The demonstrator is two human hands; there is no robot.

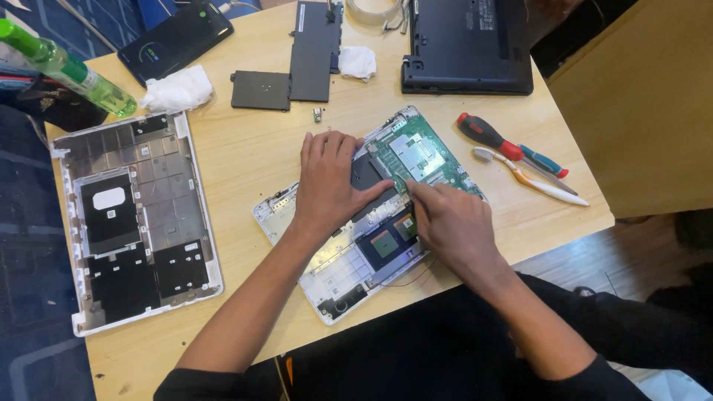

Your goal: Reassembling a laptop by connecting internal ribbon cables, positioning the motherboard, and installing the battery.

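An opened white laptop base [343,276] lies at the table's front middle, its green circuit board [427,152] exposed. My left hand [330,182] rests flat on the base, its fingers spread over a black part [365,175] next to the board. My right hand [449,223] is at the board's near edge, its fingertips pinched on a small green strip [402,184] of the board; whether it grips it is unclear.
A white laptop bottom cover [134,219] lies to the left. A red-handled screwdriver [490,137], a blue-handled tool [546,162] and a toothbrush [531,178] lie to the right. A black laptop [468,44], black panels [312,52], white cloths [178,89], a phone [174,37] and a green bottle [70,68] sit farther back.
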